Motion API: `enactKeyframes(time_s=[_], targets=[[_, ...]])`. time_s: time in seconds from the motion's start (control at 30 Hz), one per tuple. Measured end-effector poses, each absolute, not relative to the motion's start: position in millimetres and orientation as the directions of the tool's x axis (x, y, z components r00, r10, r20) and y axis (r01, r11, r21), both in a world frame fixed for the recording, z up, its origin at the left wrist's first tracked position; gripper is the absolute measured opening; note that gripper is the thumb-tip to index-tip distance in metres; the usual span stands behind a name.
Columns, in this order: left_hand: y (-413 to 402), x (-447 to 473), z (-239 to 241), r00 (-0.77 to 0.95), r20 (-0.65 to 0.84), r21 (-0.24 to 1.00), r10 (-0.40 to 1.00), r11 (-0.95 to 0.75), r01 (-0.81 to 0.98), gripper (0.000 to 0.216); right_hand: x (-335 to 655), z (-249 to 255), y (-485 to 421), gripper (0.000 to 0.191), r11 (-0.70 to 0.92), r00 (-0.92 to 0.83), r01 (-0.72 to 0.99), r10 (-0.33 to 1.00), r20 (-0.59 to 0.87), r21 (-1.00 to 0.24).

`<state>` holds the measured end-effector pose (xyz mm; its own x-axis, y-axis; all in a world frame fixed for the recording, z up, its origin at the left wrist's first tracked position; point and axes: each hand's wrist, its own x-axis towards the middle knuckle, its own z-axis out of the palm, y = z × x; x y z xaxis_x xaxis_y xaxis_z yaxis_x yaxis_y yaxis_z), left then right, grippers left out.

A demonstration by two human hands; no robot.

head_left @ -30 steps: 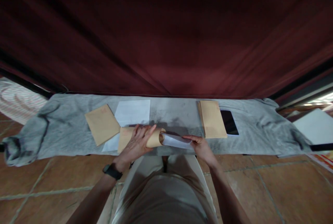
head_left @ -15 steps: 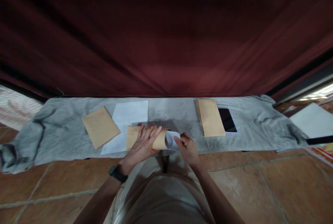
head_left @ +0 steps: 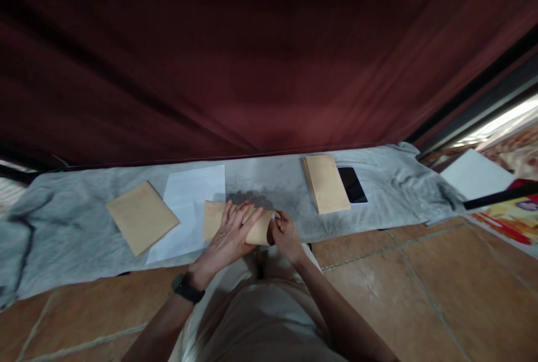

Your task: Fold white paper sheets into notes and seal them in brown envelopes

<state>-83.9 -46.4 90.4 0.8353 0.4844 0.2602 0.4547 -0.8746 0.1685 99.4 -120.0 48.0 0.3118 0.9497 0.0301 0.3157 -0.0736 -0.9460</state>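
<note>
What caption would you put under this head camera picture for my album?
Left hand holds an envelope on the grey cloth, right hand at its open end.

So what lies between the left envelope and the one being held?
A white paper sheet, flat on the grey cloth; the head view shows it.

— How many envelopes do you have out?
— You have two loose ones, the left envelope (head_left: 142, 217) and the middle envelope (head_left: 214, 217), plus one envelope stack (head_left: 325, 182).
— And besides those?
— Two white sheets (head_left: 189, 205) (head_left: 474, 174), one phone (head_left: 352, 184), one grey cloth (head_left: 269, 177).
</note>
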Motion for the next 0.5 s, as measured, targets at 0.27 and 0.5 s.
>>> enactKeyframes(time_s=[0.27, 0.5], targets=[[-46.4, -84.5, 86.2, 0.721, 0.286, 0.32, 0.631, -0.772, 0.549, 0.092, 113.6, 37.1, -112.1, 0.037, -0.201, 0.419, 0.06, 0.894, -0.158, -0.978], [-82.1, -69.0, 51.6, 0.039, -0.162, 0.974, 0.986, 0.153, 0.167, 0.063, 122.5, 36.1, -94.2, 0.037, -0.207, 0.526, -0.215, 0.799, -0.292, -0.954]])
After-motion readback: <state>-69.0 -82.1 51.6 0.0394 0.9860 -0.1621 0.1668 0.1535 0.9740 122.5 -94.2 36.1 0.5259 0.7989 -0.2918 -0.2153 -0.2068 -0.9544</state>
